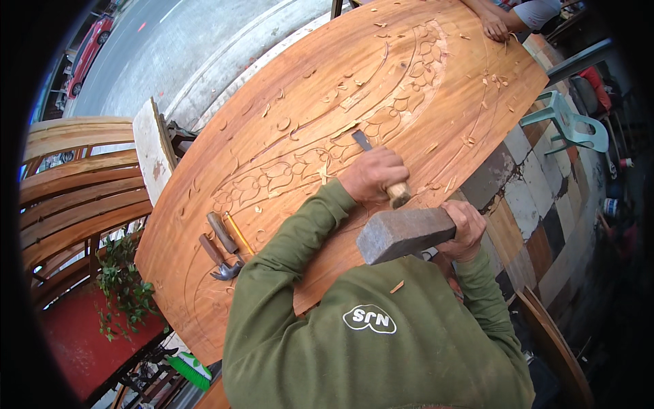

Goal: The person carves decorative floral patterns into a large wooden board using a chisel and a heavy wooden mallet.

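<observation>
On a large curved wooden panel [320,82] carved floral scrollwork runs diagonally among scattered shavings. My left hand [375,174] grips a chisel [398,193] by its wooden handle, its flat metal blade angled onto the carved band. My right hand [465,230] is closed on a heavy grey block-shaped mallet [402,233], held just below and right of the chisel handle. To the left on the panel lie a claw hammer [225,269], a short brown wooden-handled tool [220,228] and a thin yellow tool [238,232].
A co-worker's hand [495,26] rests at the panel's top right. Wooden slatted furniture [82,184], a plant [126,286], a red surface [75,341] and a green brush [191,370] are left. Right are a plastic chair [579,136] and tiled floor. A road with a red car lies beyond.
</observation>
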Available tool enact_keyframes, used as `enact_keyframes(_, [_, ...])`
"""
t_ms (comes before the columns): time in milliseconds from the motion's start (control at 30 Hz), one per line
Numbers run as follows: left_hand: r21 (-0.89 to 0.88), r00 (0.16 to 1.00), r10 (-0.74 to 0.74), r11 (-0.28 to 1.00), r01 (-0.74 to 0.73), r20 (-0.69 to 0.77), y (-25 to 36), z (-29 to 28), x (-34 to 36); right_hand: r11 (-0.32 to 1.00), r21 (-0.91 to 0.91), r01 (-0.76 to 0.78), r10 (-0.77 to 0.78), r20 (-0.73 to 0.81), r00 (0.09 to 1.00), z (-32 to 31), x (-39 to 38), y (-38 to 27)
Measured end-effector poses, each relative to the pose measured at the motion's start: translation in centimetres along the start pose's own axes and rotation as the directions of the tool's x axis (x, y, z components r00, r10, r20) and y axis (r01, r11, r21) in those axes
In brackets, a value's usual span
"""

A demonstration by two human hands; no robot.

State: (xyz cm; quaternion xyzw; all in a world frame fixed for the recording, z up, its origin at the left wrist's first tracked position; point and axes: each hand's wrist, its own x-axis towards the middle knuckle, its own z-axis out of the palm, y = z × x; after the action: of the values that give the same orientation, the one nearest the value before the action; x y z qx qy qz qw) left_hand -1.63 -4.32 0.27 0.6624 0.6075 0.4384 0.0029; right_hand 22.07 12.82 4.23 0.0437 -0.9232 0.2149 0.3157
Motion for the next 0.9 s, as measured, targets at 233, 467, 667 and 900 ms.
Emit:
enact_keyframes(233, [0.073, 1.0, 0.018, 0.997, -0.018, 0.004, -1.5, 1.3, 0.1, 0.999, 0.04, 0.023, -0.023, 0.012, 1.0, -0.6, -0.5, -0.5])
enact_keyframes(467, [0.01, 1.0, -0.011, 1.0, 0.012, -0.007, -2.3, 0.4, 0.5, 0.998, -0.043, 0.039, -0.038, 0.01, 0.999, 3.2, 0.3, 3.4])
enact_keyframes(667, [0.019, 1.0, -0.009, 1.0, 0.009, -0.027, -1.8, 0.3, 0.7, 0.986, 0.051, 0.159, -0.155, -0.086, 0.984, 3.4, 1.5, 3.9])
enact_keyframes(900, [0.022, 0.955, -0.114, 0.992, 0.125, -0.275, -1.5, 0.7, -0.2, 0.998, -0.04, 0.053, -0.05, 0.062, 0.997, 1.9, 3.6, 2.9])
